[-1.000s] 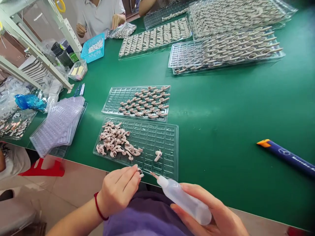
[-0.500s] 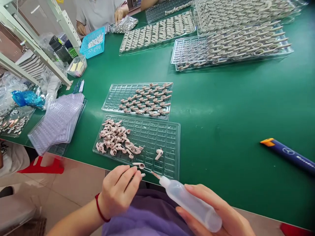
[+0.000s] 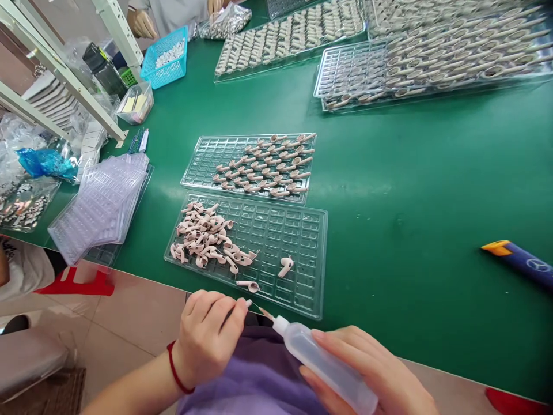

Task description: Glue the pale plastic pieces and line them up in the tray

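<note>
Low in the middle of the view, my left hand (image 3: 211,328) pinches a small white part (image 3: 248,303) between thumb and fingertips; most of it is hidden. My right hand (image 3: 367,369) is wrapped round a translucent squeeze bottle (image 3: 322,360), tilted with its thin nozzle (image 3: 265,313) pointing at that part. The nozzle tip is very close; whether it touches I cannot tell. Just beyond, a clear blister tray (image 3: 302,230) carries a heap of pink earbud shells (image 3: 203,236). One shell (image 3: 286,266) lies apart, and another shell (image 3: 248,286) rests by the tray's near edge.
Behind is a second tray (image 3: 207,153) with shells in rows; larger filled trays (image 3: 345,69) stand farther back. Stacked empty trays (image 3: 99,196) lie left, near a white metal frame (image 3: 116,31). A blue basket (image 3: 164,63) is by a co-worker's hand (image 3: 142,23). A dark blue box (image 3: 522,262) lies right.
My right hand has brought the bottle slightly left, its nozzle now nearer the part in my left hand. The left fingers have turned a little, raising that part. The view has shifted slightly.
</note>
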{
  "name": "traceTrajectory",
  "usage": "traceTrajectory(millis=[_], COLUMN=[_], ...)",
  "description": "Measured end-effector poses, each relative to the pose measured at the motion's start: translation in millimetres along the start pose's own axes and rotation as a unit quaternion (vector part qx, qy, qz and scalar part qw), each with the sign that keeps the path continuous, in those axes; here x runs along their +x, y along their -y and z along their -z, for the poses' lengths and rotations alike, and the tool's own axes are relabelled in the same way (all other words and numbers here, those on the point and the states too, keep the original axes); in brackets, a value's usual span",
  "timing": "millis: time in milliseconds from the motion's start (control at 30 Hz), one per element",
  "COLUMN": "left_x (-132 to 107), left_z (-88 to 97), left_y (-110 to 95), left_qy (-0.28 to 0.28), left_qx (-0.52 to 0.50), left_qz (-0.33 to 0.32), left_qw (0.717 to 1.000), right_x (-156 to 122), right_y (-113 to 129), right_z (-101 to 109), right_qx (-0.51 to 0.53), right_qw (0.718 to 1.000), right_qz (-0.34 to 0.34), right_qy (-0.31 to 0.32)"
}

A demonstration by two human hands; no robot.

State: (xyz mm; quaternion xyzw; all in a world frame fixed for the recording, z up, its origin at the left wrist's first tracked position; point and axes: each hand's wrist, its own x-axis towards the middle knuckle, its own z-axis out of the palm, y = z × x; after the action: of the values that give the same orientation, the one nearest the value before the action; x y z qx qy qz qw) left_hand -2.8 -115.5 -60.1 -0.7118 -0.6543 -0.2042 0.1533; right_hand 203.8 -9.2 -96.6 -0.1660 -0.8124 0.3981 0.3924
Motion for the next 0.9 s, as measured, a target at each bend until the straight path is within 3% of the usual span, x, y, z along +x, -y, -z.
traceTrajectory(millis=[433, 667, 900], left_x=[0, 3, 1], left_z=[-0.9, 1.3, 2.4], left_y=[0, 0, -1], left_qy=[-0.004, -0.003, -0.013], left_qx=[-0.007, -0.01, -0.029], left_qz=[0.007, 0.01, 0.053], left_qw=[1.0, 1.0, 0.998], right_x=[-6, -9, -9], right_y=[-2, -5, 0], right_z=[-2, 0, 5], right_qx=[-0.011, -0.014, 0.003], right_qw=[1.0, 0.999, 1.0], right_qz=[-0.001, -0.004, -0.029], right_qy=[0.003, 0.038, 0.008])
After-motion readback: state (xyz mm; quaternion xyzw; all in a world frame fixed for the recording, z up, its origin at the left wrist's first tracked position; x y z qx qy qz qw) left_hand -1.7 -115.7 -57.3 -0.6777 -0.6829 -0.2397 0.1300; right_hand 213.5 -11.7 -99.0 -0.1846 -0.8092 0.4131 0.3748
